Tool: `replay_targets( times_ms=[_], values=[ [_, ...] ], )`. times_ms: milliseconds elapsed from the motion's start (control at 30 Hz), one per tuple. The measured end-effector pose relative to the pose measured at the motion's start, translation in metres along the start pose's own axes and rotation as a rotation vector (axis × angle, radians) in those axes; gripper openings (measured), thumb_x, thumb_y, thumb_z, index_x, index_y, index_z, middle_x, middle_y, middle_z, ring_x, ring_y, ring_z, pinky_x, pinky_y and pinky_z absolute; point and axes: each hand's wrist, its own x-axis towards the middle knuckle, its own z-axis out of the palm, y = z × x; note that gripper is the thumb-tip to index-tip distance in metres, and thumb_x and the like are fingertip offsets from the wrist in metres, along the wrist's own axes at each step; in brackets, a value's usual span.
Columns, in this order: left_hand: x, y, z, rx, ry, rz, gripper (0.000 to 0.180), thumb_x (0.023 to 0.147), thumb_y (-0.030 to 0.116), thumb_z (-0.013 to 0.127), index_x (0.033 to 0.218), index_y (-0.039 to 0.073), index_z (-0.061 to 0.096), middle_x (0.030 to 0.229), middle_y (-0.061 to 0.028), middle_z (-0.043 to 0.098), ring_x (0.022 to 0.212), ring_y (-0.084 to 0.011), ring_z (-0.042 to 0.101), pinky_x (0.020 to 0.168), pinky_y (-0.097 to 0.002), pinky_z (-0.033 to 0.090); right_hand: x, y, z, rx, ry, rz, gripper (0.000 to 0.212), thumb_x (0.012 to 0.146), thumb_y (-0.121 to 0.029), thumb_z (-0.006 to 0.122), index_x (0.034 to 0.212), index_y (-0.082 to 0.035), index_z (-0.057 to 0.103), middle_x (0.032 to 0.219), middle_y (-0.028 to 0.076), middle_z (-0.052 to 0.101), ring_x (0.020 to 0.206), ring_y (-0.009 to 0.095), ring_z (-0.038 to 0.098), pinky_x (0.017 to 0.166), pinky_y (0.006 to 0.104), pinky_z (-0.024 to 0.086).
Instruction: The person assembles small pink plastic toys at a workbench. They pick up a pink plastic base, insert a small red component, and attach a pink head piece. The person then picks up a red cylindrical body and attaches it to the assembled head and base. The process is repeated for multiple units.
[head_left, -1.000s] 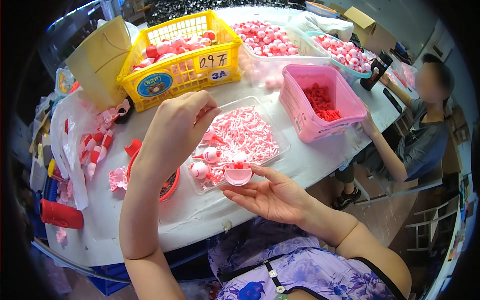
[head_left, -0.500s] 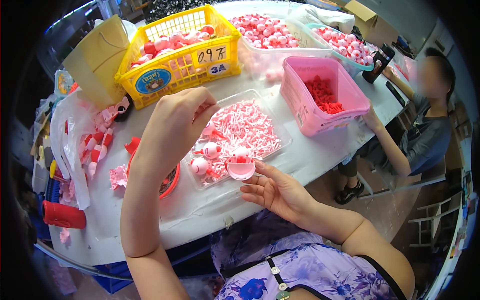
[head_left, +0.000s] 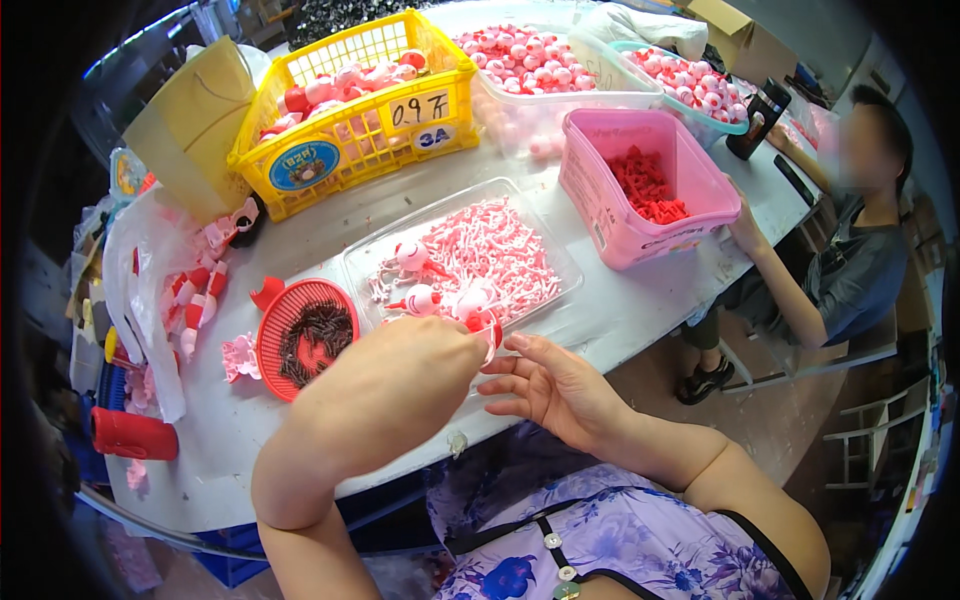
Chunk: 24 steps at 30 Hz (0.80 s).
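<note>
My right hand (head_left: pixel 565 395) has its thumb and forefinger at the edge of a small pink plastic half-shell (head_left: pixel 495 338), with the other fingers loosely curled. Over that shell comes my left hand (head_left: pixel 410 385), back upward and fingers bent; its fingertips are hidden, along with most of the shell. Just beyond both hands is a clear shallow tray (head_left: pixel 365 262) of small pink stick-like parts (head_left: pixel 500 250). Several pink-and-white ball pieces with red parts, such as one ball piece (head_left: pixel 421 299), lie at its near left side.
Left of the tray sits a red round basket (head_left: pixel 268 345) of dark screws. Behind stand a yellow crate (head_left: pixel 350 150), a clear bin (head_left: pixel 600 100) and a teal basin (head_left: pixel 735 128) of balls. A pink tub (head_left: pixel 600 215) holds red parts. A co-worker (head_left: pixel 850 260) sits at right.
My left hand has swung down from above the tray to the half-shell at my right hand, uncovering the red basket. My right hand has stayed nearly still.
</note>
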Motion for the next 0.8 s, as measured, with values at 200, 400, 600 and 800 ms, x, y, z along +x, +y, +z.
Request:
replay_targets(
  times_ms=[200, 400, 600, 800],
  values=[
    [0.004, 0.017, 0.004, 0.077, 0.029, -0.038, 0.007, 0.076, 0.005, 0.057, 0.080, -0.001, 0.054, 0.078, -0.0141, 0.060, 0.077, -0.0298, 0.062, 0.067, -0.0385, 0.050, 0.003, 0.001, -0.002, 0.025, -0.060, -0.034, 0.032, 0.098, -0.031, 0.047, 0.117, -0.005, 0.048, 0.111, 0.012, 0.056, 0.101, 0.024, 0.059, 0.088, 0.0375, 0.051],
    [0.007, 0.024, 0.003, 0.089, -0.015, -0.055, 0.010, 0.076, 0.003, 0.056, 0.084, -0.002, 0.054, 0.079, -0.0144, 0.060, 0.076, -0.0297, 0.063, 0.066, -0.0381, 0.051, 0.005, -0.001, -0.004, 0.069, -0.059, 0.001, 0.029, 0.098, -0.030, 0.048, 0.115, -0.007, 0.047, 0.111, 0.012, 0.056, 0.102, 0.023, 0.058, 0.089, 0.0378, 0.051],
    [0.005, 0.035, 0.005, 0.091, 0.003, -0.027, 0.014, 0.074, 0.001, 0.056, 0.087, -0.004, 0.054, 0.083, -0.0153, 0.060, 0.077, -0.0300, 0.063, 0.067, -0.0379, 0.051, -0.001, -0.004, -0.001, 0.067, -0.053, -0.016, 0.025, 0.098, -0.029, 0.049, 0.113, -0.009, 0.046, 0.111, 0.010, 0.058, 0.104, 0.021, 0.058, 0.090, 0.0376, 0.049],
    [0.004, 0.045, 0.004, 0.086, 0.068, -0.075, 0.016, 0.071, -0.001, 0.056, 0.087, -0.004, 0.053, 0.083, -0.0148, 0.058, 0.079, -0.0295, 0.062, 0.067, -0.0378, 0.050, -0.004, -0.011, 0.003, 0.036, -0.040, -0.052, 0.026, 0.097, -0.031, 0.051, 0.112, -0.011, 0.045, 0.111, 0.009, 0.058, 0.105, 0.020, 0.057, 0.091, 0.0369, 0.048]
  ],
)
